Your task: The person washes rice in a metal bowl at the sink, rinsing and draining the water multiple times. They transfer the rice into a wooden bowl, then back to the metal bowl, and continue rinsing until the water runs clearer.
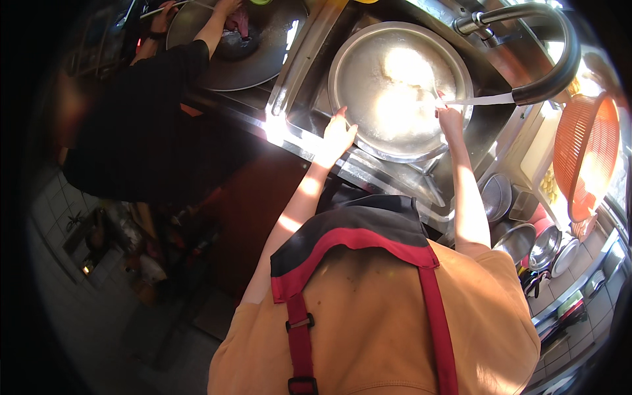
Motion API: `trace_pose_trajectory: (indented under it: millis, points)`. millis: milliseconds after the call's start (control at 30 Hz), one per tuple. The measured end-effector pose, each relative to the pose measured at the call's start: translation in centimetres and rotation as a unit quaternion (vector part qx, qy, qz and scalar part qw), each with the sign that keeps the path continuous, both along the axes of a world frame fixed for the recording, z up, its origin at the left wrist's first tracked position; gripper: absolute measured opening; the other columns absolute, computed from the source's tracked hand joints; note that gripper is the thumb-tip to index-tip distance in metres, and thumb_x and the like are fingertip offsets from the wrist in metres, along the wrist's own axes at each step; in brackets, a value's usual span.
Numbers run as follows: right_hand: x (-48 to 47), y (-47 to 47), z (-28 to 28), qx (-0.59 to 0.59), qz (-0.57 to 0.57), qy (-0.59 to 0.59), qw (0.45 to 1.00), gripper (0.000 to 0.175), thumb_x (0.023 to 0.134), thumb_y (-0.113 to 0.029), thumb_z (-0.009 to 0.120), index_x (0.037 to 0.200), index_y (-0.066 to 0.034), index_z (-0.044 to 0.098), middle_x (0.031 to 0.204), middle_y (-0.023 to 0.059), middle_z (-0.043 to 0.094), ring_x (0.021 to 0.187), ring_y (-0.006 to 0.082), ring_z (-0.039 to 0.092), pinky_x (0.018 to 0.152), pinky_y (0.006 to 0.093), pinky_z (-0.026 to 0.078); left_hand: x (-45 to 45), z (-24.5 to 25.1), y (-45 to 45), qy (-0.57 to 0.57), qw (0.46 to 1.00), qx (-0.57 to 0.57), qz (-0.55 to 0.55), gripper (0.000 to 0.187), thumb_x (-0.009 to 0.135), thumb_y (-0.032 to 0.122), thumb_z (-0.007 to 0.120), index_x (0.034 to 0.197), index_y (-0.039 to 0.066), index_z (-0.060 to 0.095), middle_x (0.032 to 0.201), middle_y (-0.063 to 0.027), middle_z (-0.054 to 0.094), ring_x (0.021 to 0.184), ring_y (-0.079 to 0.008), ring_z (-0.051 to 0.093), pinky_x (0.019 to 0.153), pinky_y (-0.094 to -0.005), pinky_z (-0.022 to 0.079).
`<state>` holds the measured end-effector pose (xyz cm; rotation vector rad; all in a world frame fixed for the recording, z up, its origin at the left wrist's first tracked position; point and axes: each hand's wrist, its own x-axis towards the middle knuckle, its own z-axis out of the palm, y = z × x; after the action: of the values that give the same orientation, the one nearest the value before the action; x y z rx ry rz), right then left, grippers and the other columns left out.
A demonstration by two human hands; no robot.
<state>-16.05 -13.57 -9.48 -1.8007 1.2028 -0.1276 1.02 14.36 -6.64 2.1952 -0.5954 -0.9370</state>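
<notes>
A large round metal basin (399, 155) sits in the stainless steel sink (486, 140) before me, with strong sun glare on its inside. My left hand (337, 136) touches the basin's near left rim, thumb spread from the fingers. Over the right part of the basin, my right hand (449, 121) has its fingers bent at the stream of water (486, 100). Glare and water hide whether it holds anything. That stream comes sideways in the picture from the curved metal faucet (568, 59).
At left, another person in black clothing (148, 118) reaches over a large wok (261, 64) holding a dark reddish item (238, 22). An orange plastic colander (577, 153) stands at right. Below it are a mesh strainer (496, 197) and several metal bowls (516, 243).
</notes>
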Motion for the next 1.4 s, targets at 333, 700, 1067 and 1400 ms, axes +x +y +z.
trace_pose_trajectory:
  millis: [333, 700, 1067, 1400]
  points:
    - [3.4, -2.3, -1.8, -0.14, 0.324, 0.102, 0.93, 0.019, 0.084, -0.013, 0.048, 0.079, -0.0012, 0.061, 0.075, 0.0207, 0.061, 0.072, 0.035, 0.062, 0.062, 0.0441, 0.047, 0.2, 0.2, -0.5, -0.027, 0.999, 0.024, -0.027, 0.062, 0.079, 0.02, 0.067, 0.13, -0.003, 0.041, 0.118, -0.0276, 0.055, 0.112, -0.0412, 0.052, 0.097, -0.0424, 0.043]
    - [-1.8, 0.5, 6.0, -0.155, 0.389, 0.194, 0.887, 0.018, 0.078, -0.004, 0.051, 0.085, -0.0031, 0.068, 0.079, 0.0213, 0.065, 0.081, 0.0365, 0.066, 0.069, 0.0444, 0.052, 0.0, 0.3, -0.3, -0.014, 0.999, 0.048, -0.013, 0.064, 0.079, 0.02, 0.067, 0.132, -0.004, 0.04, 0.116, -0.0301, 0.055, 0.111, -0.042, 0.054, 0.096, -0.0424, 0.044]
    - [2.8, -9.9, 3.5, -0.251, 0.246, 0.184, 0.918, 0.027, 0.091, -0.022, 0.05, 0.109, -0.01, 0.067, 0.092, 0.0206, 0.066, 0.089, 0.0344, 0.064, 0.081, 0.0413, 0.048, -0.2, 0.8, -0.6, -0.027, 0.998, 0.053, -0.008, 0.063, 0.079, 0.019, 0.067, 0.131, -0.004, 0.041, 0.117, -0.029, 0.055, 0.112, -0.0419, 0.053, 0.096, -0.0424, 0.044]
    - [-3.3, -3.5, -7.9, 0.024, 0.207, 0.049, 0.977, 0.033, 0.083, -0.011, 0.055, 0.114, -0.0022, 0.063, 0.095, 0.0177, 0.068, 0.086, 0.028, 0.066, 0.081, 0.0343, 0.048, -0.3, 0.3, -0.9, -0.075, 0.996, 0.028, -0.034, 0.062, 0.081, 0.019, 0.066, 0.131, -0.006, 0.04, 0.122, -0.0285, 0.053, 0.116, -0.0413, 0.05, 0.1, -0.0422, 0.041]
